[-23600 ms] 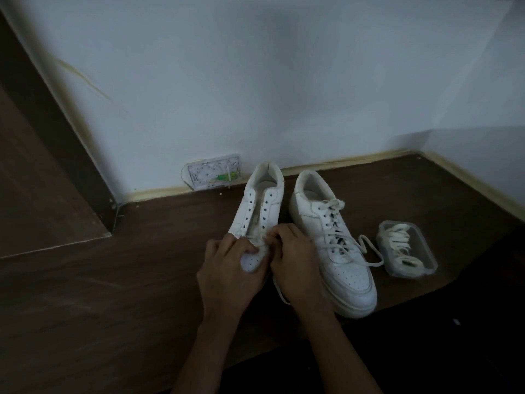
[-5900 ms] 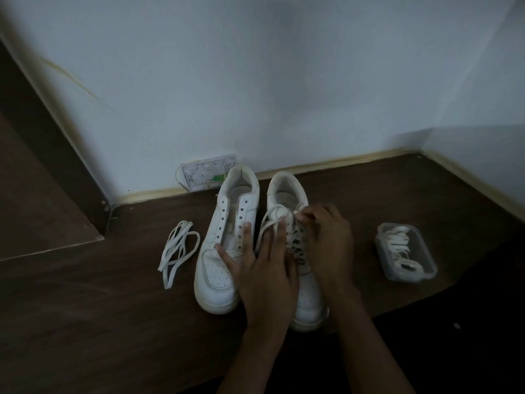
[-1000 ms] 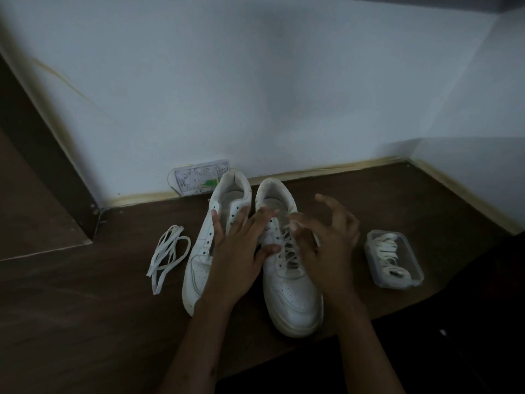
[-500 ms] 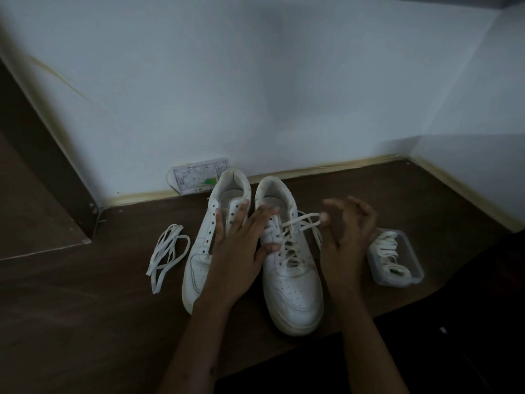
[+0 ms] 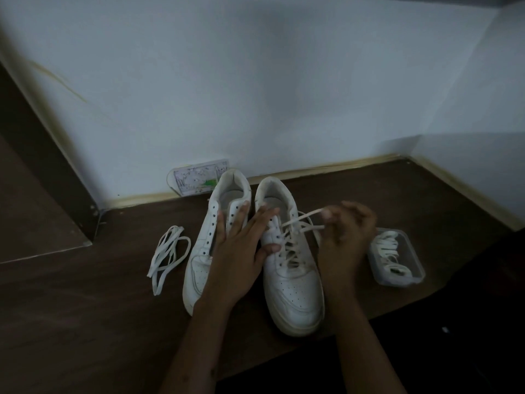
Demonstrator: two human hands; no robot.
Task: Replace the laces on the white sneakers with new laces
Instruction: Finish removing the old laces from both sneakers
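Note:
Two white sneakers stand side by side on the dark wooden floor, toes toward me. The left sneaker [image 5: 203, 251] has bare eyelets. The right sneaker [image 5: 295, 282] still carries its lace [image 5: 295, 228]. My left hand [image 5: 241, 251] lies flat with straight fingers across both shoes, thumb against the right sneaker's eyelet row. My right hand [image 5: 345, 237] pinches one end of that lace and holds it pulled out to the right of the shoe. A removed lace [image 5: 167, 254] lies loose on the floor to the left.
A clear plastic box [image 5: 397, 258] with laces inside sits to the right of the shoes. A wall socket plate [image 5: 199, 177] is behind the heels. White walls meet in a corner at the right; a dark wooden panel [image 5: 34, 209] stands at the left.
My right hand has closed on the right sneaker's lace end and drawn it out to the right. My left hand has stayed pressed on the shoes.

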